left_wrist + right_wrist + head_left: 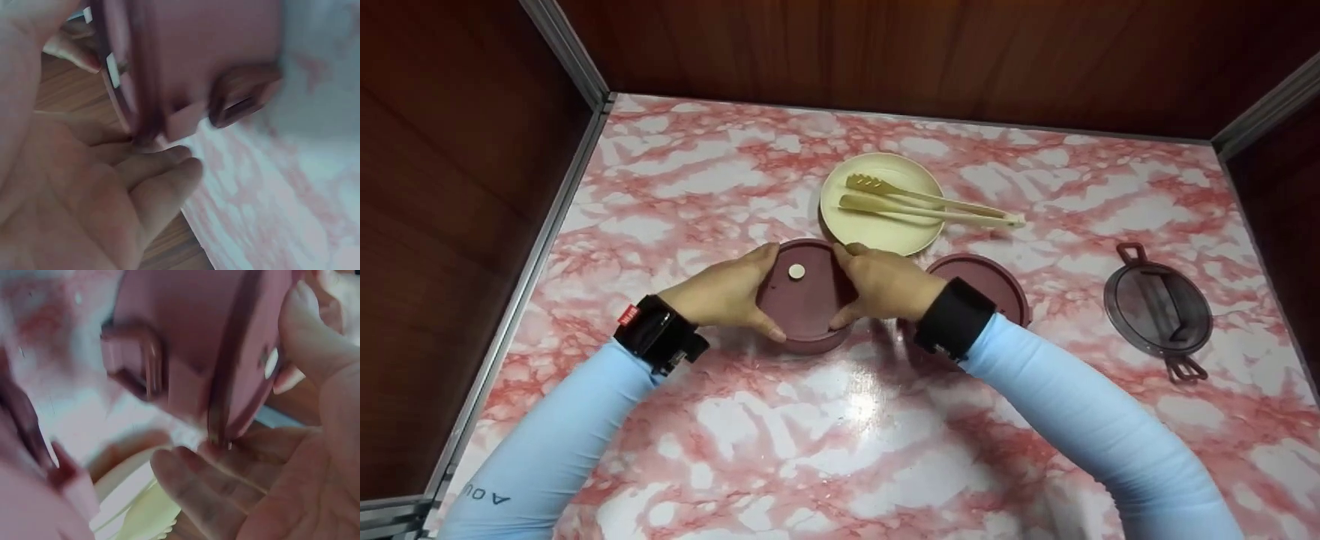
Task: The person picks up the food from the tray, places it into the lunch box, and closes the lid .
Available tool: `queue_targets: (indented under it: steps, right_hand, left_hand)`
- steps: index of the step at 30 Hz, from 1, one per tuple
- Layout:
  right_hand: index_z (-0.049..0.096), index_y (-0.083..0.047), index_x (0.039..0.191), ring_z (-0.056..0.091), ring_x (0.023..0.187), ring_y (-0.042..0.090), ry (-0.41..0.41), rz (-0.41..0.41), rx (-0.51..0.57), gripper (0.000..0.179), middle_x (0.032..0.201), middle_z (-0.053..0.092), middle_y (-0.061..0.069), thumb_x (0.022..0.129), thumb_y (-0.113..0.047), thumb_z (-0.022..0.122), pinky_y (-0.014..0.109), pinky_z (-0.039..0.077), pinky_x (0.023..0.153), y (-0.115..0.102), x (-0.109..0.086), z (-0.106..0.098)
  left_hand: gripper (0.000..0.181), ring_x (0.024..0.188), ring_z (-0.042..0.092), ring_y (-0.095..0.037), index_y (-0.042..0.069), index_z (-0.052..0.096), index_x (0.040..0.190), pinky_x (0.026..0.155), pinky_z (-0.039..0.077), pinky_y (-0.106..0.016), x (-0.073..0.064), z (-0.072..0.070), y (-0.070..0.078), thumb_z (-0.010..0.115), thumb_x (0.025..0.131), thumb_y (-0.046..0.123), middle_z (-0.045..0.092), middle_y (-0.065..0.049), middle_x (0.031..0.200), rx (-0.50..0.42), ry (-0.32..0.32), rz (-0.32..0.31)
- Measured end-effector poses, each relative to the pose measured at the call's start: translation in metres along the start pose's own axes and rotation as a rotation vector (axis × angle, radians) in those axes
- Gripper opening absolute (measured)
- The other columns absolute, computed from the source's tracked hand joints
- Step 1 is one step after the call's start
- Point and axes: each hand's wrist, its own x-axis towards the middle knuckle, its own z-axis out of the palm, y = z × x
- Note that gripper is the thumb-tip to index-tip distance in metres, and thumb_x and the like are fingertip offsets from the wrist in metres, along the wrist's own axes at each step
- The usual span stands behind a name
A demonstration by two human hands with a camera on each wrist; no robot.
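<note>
Both hands are at a round maroon pot (810,345) topped by a flat maroon lid (802,307) with a small cream dot. My left hand (727,292) grips the lid's left side, thumb at the near edge and fingers at the far edge. On the opposite side, my right hand (885,285) holds the lid's rim the same way. The left wrist view shows fingertips right at the rim, above a looped pot handle (244,98). A similar side handle (152,363) shows in the right wrist view, below the lid edge.
A second round maroon vessel (994,277) stands partly hidden under the right wrist. Behind the pot, tongs (979,218) lie across a cream plate (885,244). Far right is a see-through lid (1136,315) with maroon loops. Dark wood panels (922,60) border the marbled table.
</note>
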Motion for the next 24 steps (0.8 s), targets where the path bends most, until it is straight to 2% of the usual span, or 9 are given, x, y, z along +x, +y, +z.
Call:
queue_targets:
  steps: [2, 5, 9, 12, 16, 19, 21, 24]
  right_hand:
    - [0.019, 0.003, 0.155, 0.048, 0.129, 0.035, -0.007, 0.014, -0.024, 0.124, 0.154, 0.036, 0.020, 0.069, -0.057, 0.084, 0.042, 0.042, 0.106, -0.002, 0.001, 0.003]
    - [0.016, 0.005, 0.155, 0.049, 0.129, 0.035, -0.016, 0.039, -0.044, 0.127, 0.155, 0.033, 0.020, 0.067, -0.054, 0.087, 0.044, 0.044, 0.104, -0.005, 0.003, 0.006]
    - [0.017, 0.007, 0.155, 0.053, 0.125, 0.036, -0.027, 0.055, -0.099, 0.127, 0.151, 0.038, 0.023, 0.067, -0.054, 0.087, 0.046, 0.048, 0.099, -0.010, 0.004, 0.005]
    - [0.019, 0.008, 0.154, 0.055, 0.120, 0.036, -0.026, 0.078, -0.171, 0.127, 0.146, 0.042, 0.025, 0.067, -0.055, 0.086, 0.048, 0.051, 0.094, -0.018, 0.002, 0.002]
    - [0.020, 0.009, 0.153, 0.056, 0.117, 0.036, -0.032, 0.123, -0.254, 0.127, 0.142, 0.045, 0.024, 0.066, -0.057, 0.085, 0.049, 0.053, 0.088, -0.024, 0.000, 0.001]
    - [0.018, 0.008, 0.154, 0.056, 0.118, 0.036, -0.045, 0.125, -0.246, 0.127, 0.144, 0.043, 0.024, 0.068, -0.057, 0.084, 0.050, 0.054, 0.088, -0.022, 0.000, 0.002]
    - [0.017, 0.007, 0.154, 0.054, 0.121, 0.036, -0.053, 0.109, -0.204, 0.126, 0.147, 0.041, 0.024, 0.069, -0.056, 0.084, 0.050, 0.053, 0.090, -0.020, 0.001, 0.002]
    - [0.015, 0.006, 0.155, 0.050, 0.126, 0.037, -0.063, 0.076, -0.126, 0.127, 0.150, 0.039, 0.024, 0.069, -0.056, 0.085, 0.049, 0.049, 0.098, -0.017, 0.004, 0.001]
  left_hand:
    - [0.139, 0.146, 0.021, -0.034, -0.007, 0.004, 0.155, 0.118, 0.023, -0.042, 0.001, 0.004, 0.000, 0.091, 0.062, 0.050, 0.011, -0.024, 0.161, 0.019, 0.017, 0.010]
    - [0.140, 0.145, 0.023, -0.037, -0.008, 0.004, 0.154, 0.117, 0.025, -0.043, 0.002, 0.008, 0.000, 0.093, 0.061, 0.046, 0.010, -0.026, 0.161, 0.025, 0.030, 0.000]
    - [0.139, 0.145, 0.023, -0.037, -0.008, 0.001, 0.154, 0.117, 0.026, -0.044, 0.000, 0.009, 0.005, 0.092, 0.063, 0.045, 0.009, -0.027, 0.160, 0.029, 0.018, -0.047]
    - [0.137, 0.143, 0.027, -0.037, -0.006, 0.001, 0.155, 0.114, 0.031, -0.044, -0.005, 0.008, 0.011, 0.090, 0.065, 0.046, 0.009, -0.026, 0.161, 0.036, 0.018, -0.076]
    - [0.134, 0.139, 0.034, -0.041, -0.003, -0.002, 0.156, 0.109, 0.038, -0.046, -0.006, 0.009, 0.016, 0.086, 0.070, 0.049, 0.005, -0.023, 0.162, 0.037, -0.006, -0.083]
    - [0.134, 0.137, 0.037, -0.040, -0.001, -0.006, 0.156, 0.108, 0.040, -0.045, -0.004, 0.008, 0.017, 0.084, 0.071, 0.051, 0.003, -0.022, 0.163, 0.039, -0.043, -0.093]
    - [0.135, 0.137, 0.037, -0.039, -0.001, -0.007, 0.156, 0.110, 0.038, -0.043, -0.002, 0.005, 0.017, 0.085, 0.071, 0.051, 0.004, -0.022, 0.163, 0.041, -0.063, -0.090]
    - [0.138, 0.143, 0.028, -0.034, -0.003, -0.008, 0.155, 0.115, 0.030, -0.041, -0.002, 0.001, 0.012, 0.087, 0.070, 0.050, 0.004, -0.022, 0.163, 0.032, -0.094, -0.080]
